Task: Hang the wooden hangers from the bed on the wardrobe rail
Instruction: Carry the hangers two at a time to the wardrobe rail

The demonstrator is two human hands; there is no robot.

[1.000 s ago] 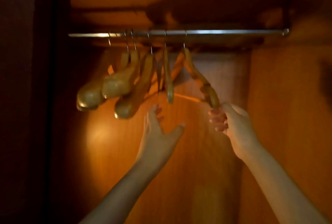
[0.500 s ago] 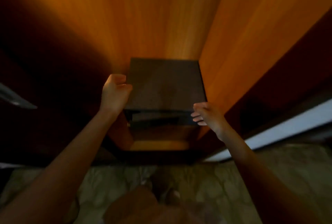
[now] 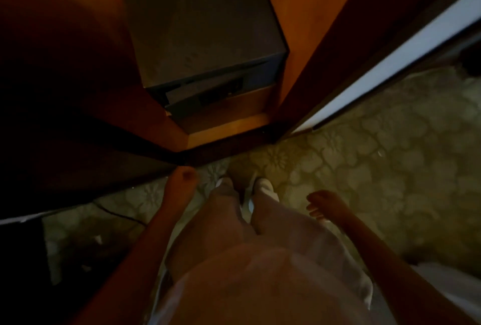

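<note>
No hanger and no rail are in view; I look straight down at the wardrobe floor and my feet. My left hand (image 3: pixel 181 181) hangs low beside my left leg, near the dark front edge of the wardrobe (image 3: pixel 145 152), its fingers loosely curled and holding nothing. Over the carpet on the other side, my right hand (image 3: pixel 325 206) hangs beside my right leg with relaxed fingers, also holding nothing.
A dark grey safe box (image 3: pixel 200 30) sits on the wardrobe's wooden floor. An open wardrobe door (image 3: pixel 385 64) with a pale edge runs diagonally at right. Patterned carpet (image 3: pixel 390 155) covers the floor. White bedding (image 3: pixel 447 288) shows at the lower right.
The view has swung down from the rail with its hangers to the wardrobe floor and carpet. Both hands have dropped from the hangers to my sides, holding nothing.
</note>
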